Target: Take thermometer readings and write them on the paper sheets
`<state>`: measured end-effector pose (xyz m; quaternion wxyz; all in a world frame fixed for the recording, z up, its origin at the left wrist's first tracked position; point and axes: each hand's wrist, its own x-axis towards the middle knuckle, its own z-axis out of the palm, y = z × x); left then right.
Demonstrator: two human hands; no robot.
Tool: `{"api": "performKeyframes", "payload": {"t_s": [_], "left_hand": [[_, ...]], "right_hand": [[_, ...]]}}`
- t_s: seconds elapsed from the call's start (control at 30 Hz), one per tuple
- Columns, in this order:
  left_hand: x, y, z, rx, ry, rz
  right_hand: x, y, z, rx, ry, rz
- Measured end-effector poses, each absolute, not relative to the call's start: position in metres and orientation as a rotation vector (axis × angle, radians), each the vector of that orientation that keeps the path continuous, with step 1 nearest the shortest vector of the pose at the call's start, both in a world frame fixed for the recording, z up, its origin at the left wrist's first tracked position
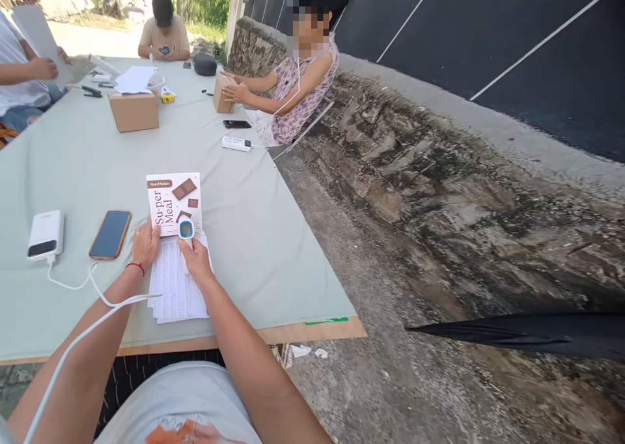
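Observation:
My left hand [145,245] is closed on the lower left edge of a white box [168,203] printed "NutriMotion Su-per Meal" with chocolate pieces. The box stands upright on the table, its front facing me. In my right hand [198,259] is a white handheld infrared thermometer [186,229] with a blue-rimmed screen towards me. It is in front of the box's lower right part; whether they touch I cannot tell. Under both hands lies a stack of printed sheets [176,294] near the table's front edge. The fingers behind the thermometer's handle are partly hidden.
On the pale table cloth [254,235] lie a smartphone [110,234] and a white power bank [46,234] with a cable. A white cable [92,323] crosses my left forearm. Farther off stand a cardboard box [134,113] and three people, one holding a small carton [224,94].

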<state>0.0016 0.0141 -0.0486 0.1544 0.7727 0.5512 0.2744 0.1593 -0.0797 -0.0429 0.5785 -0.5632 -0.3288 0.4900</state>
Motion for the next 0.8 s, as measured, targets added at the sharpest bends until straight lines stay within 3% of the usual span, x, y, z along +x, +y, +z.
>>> {"api": "performKeyframes", "payload": {"t_s": [0.6,0.8], "left_hand": [[0.006,0.019,-0.047,2.187,1.656,0.705],[0.007,0.022,-0.056,2.143,1.644,0.740]], "right_hand": [[0.182,-0.099,-0.031,-1.345,-0.770,1.284],[0.217,-0.129,-0.031,-1.518,-0.978,1.067]]}}
